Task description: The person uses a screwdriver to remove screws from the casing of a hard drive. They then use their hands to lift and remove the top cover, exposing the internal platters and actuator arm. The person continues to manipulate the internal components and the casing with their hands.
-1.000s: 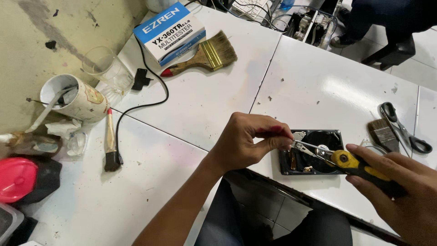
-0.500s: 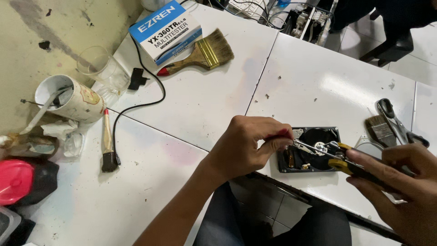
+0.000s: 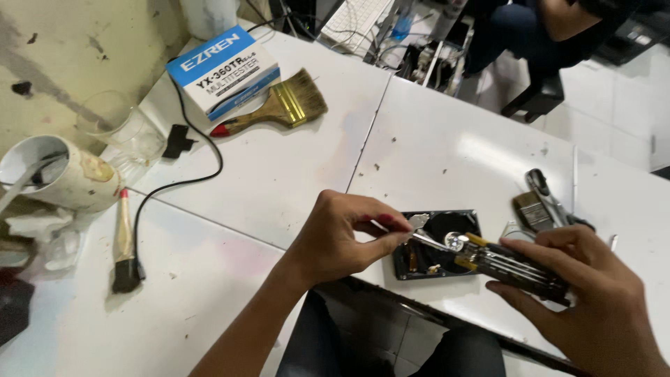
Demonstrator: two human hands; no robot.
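The left hand (image 3: 342, 237) is pinched shut, thumb and fingers closed on a small silvery metal part (image 3: 417, 222) held just above the open hard drive (image 3: 436, 246). The right hand (image 3: 593, 300) is wrapped tightly around the black and yellow handles of a pair of pliers (image 3: 502, 262), whose tips are laid over the drive's shiny platter hub. The drive is set flat near the front edge of the white table (image 3: 447, 146). A wide paintbrush (image 3: 279, 108) and a blue box (image 3: 223, 70) are seen well apart, further back.
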